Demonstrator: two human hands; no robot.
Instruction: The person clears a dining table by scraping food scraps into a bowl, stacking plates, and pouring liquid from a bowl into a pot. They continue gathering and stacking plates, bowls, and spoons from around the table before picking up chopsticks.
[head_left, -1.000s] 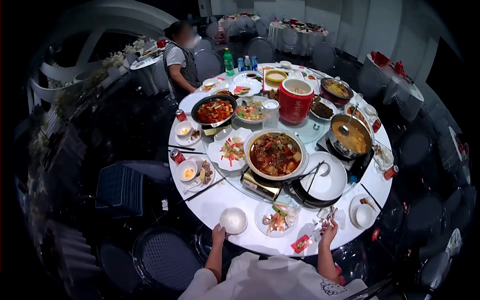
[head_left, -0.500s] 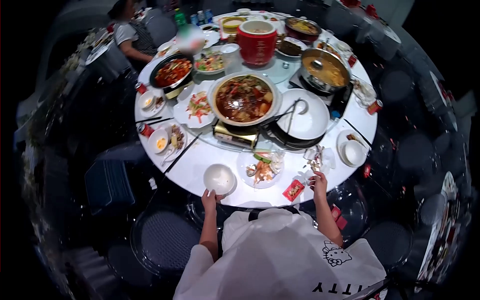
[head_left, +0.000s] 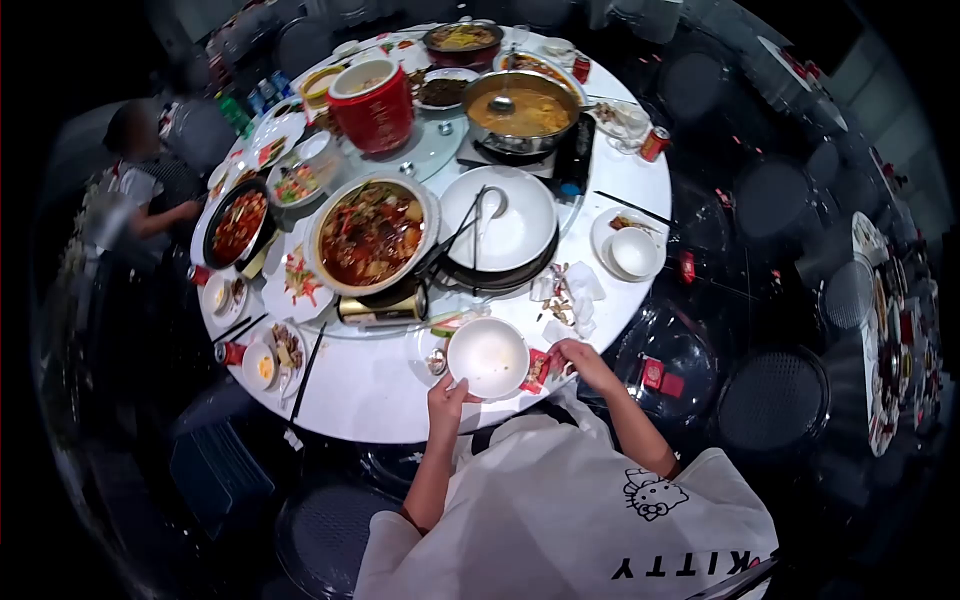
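My left hand grips the lower left rim of a white bowl, with the thumb at its edge. The bowl hangs over a plate of scraps and hides most of it. To its right, my right hand has its fingers pressed together beside a red packet; what they hold is too small to tell. Bones and crumpled tissue lie just above that hand. A large white dish with a ladle sits beyond the bowl.
On the round table stand a pot of red stew, a pan of soup, a red container and a small bowl. A person is at the left. Chairs surround the table.
The view has turned to the right. My left hand has brought the white bowl rightward, over the plate of scraps. My right hand has moved down from the scraps towards the red packet.
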